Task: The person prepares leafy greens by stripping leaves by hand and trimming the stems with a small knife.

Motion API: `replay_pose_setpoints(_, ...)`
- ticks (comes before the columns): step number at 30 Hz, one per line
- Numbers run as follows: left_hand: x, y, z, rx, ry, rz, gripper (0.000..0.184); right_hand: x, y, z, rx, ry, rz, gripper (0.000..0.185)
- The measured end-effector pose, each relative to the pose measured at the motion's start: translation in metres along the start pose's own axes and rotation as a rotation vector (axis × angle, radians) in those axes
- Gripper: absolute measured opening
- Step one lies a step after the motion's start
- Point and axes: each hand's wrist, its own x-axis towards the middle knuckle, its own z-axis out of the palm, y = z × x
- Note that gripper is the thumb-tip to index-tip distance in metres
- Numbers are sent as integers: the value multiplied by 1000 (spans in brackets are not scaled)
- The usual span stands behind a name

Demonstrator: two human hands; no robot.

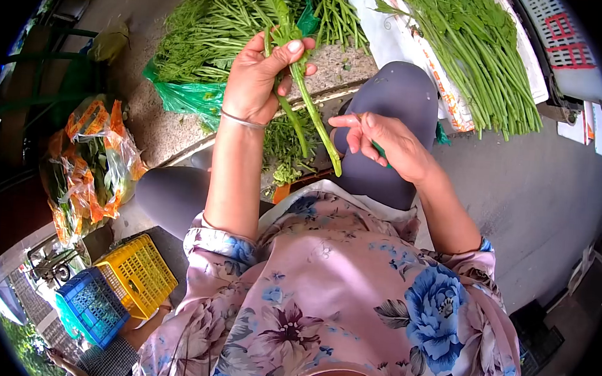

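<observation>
My left hand (263, 75) is closed around a few leafy green vegetable stalks (312, 113), with the thumb pressed on them. The leaves point away from me and the cut ends hang down towards my lap. Just right of those ends is my right hand (390, 145), its fingers curled and the index finger reaching towards the stalks. A bit of green shows under the right fingers; what it belongs to is hidden. Between my knees lie loose leaves and trimmings (289, 149).
A heap of leafy greens (207, 34) rests on a green plastic bag (189, 102) ahead. Long-stemmed greens (474, 61) lie on white sacking at right. On the left are an orange-printed plastic bag (95, 168), a yellow crate (137, 274) and a blue crate (90, 306). A person is partly visible lower left.
</observation>
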Motion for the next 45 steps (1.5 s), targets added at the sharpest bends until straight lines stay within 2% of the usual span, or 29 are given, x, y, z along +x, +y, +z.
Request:
replay_pose_setpoints(2, -2, -4, 1, -40, 21, 4, 24, 4, 3, -3, 235, -171, 100, 41)
replay_pose_setpoints(3, -10, 11, -22, -5, 41, 10, 24, 24, 5, 20, 258, -197, 80, 41)
replay_pose_setpoints(7, -21, 7, -33, -15, 49, 20, 24, 44, 3, 31, 252, -275, 203, 35)
replay_pose_setpoints(11, -34, 5, -51, -16, 29, 33, 28, 64, 2, 48, 91, -367, 267, 35)
replay_pose_setpoints(13, -42, 6, -58, 1, 32, 26, 29, 72, 10, 54, -6, -392, 389, 35)
replay_pose_setpoints(14, -45, 5, -62, -1, 69, 19, 31, 74, 12, 61, -103, -350, 231, 35)
replay_pose_setpoints(17, -54, 9, -71, -53, 99, 79, 33, 78, 37, 73, -479, -481, 153, 33)
replay_pose_setpoints(18, -56, 12, -75, -35, 102, 81, 33, 78, 45, 78, -631, -433, 184, 33)
replay_pose_setpoints(19, -60, 13, -78, -40, 111, 91, 33, 78, 49, 78, -641, -443, 181, 33)
replay_pose_setpoints(21, -63, 9, -84, 34, 165, 69, 34, 81, 49, 77, -490, -252, 280, 35)
replay_pose_setpoints(22, -64, 7, -89, 53, 149, 89, 33, 82, 44, 78, -293, -189, 329, 39)
replay_pose_setpoints(26, -65, -13, -98, 94, 175, 185, 36, 87, 14, 82, -157, 8, 244, 38)
replay_pose_setpoints(28, -64, -22, -101, 173, 189, 165, 37, 92, 11, 86, 108, 108, 149, 38)
replay_pose_setpoints(29, -64, -27, -102, 257, 211, 146, 38, 95, 11, 90, 105, 112, 152, 38)
replay_pose_setpoints(31, -64, -32, -101, 183, 221, 164, 39, 101, 13, 101, 121, 195, 99, 43)
replay_pose_setpoints(34, -68, -32, -97, 232, 285, 129, 40, 99, 23, 115, 152, 154, 187, 36)
replay_pose_setpoints(35, -69, -31, -95, 127, 293, 122, 40, 97, 28, 120, 109, 155, 218, 33)
replay_pose_setpoints(36, -69, -30, -93, 20, 301, 114, 40, 97, 36, 124, 168, 176, 157, 29)
replay_pose_setpoints(39, -67, -36, -99, 91, 312, 72, 39, 90, 44, 121, 123, 227, 257, 24)
replay_pose_setpoints(40, -69, -36, -100, 179, 333, 38, 31, 88, 44, 119, 121, 233, 256, 24)
replay_pose_setpoints(42, -70, -36, -102, 127, 360, 18, 28, 84, 45, 114, 117, 240, 231, 21)
replay_pose_setpoints(45, -73, -38, -108, 125, 424, -4, 39, 80, 45, 97, 207, 219, 225, 22)
